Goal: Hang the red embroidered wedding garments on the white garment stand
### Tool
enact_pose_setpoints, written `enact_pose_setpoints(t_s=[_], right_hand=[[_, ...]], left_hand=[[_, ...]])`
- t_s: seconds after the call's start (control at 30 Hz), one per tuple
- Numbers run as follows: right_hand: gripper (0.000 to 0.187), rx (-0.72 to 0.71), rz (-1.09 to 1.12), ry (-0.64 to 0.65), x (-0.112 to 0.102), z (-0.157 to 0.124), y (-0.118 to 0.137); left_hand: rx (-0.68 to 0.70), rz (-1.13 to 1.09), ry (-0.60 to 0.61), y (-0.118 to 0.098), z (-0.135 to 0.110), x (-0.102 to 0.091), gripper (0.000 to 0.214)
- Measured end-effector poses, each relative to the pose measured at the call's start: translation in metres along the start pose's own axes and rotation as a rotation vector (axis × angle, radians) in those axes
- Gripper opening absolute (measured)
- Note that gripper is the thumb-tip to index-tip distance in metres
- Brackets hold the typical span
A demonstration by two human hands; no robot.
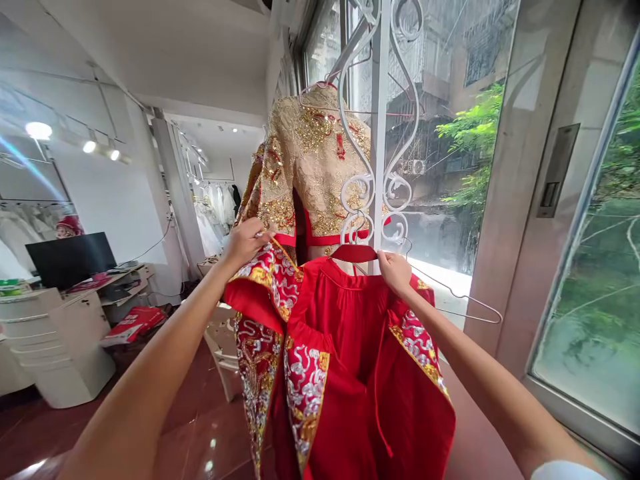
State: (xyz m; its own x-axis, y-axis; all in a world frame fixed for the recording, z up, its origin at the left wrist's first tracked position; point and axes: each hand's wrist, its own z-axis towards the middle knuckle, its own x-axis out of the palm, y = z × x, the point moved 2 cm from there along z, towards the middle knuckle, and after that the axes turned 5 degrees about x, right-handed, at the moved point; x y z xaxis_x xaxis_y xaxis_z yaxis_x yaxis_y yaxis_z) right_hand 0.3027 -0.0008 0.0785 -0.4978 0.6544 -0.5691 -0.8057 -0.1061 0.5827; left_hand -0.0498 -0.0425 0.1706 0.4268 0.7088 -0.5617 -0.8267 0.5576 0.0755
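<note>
One red robe fills mid-frame: left of centre, our left hand curls its fingers closed on embroidery; our right hand pinches by the neckline.

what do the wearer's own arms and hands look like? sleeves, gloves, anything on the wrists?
Left hand and right hand: no gloves, no watch or bracelet visible. Forearms bare; a pale, whitish sleeve edge shows on the right arm only.

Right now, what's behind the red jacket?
Above the red jacket, you can see a gold beaded jacket and white scrollwork stand. The stand's lower part is hidden.
</note>
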Motion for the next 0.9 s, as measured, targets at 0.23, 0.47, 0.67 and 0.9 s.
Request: enact_pose_setpoints(t_s=[0.23,0.47,0.67,0.9], right_hand=[[0.052,-0.048,-0.004,0.050,-0.009,-0.005,0.000],[0.045,-0.187,0.124,0.266,-0.031,0.011,-0.011],[0.043,-0.315,0.138,0.439,-0.044,0.016,-0.042],[0.043,-0.359,0.127,0.409,-0.051,0.006,-0.039]], left_hand=[[-0.218,-0.104,0.568,0.007,-0.005,0.076,0.040],[-0.072,-0.138,0.372,-0.083,-0.021,0.083,0.052],[-0.198,0.038,-0.211,-0.083,-0.086,0.097,0.034],[-0.481,-0.310,-0.030,-0.083,-0.147,0.111,0.044]])
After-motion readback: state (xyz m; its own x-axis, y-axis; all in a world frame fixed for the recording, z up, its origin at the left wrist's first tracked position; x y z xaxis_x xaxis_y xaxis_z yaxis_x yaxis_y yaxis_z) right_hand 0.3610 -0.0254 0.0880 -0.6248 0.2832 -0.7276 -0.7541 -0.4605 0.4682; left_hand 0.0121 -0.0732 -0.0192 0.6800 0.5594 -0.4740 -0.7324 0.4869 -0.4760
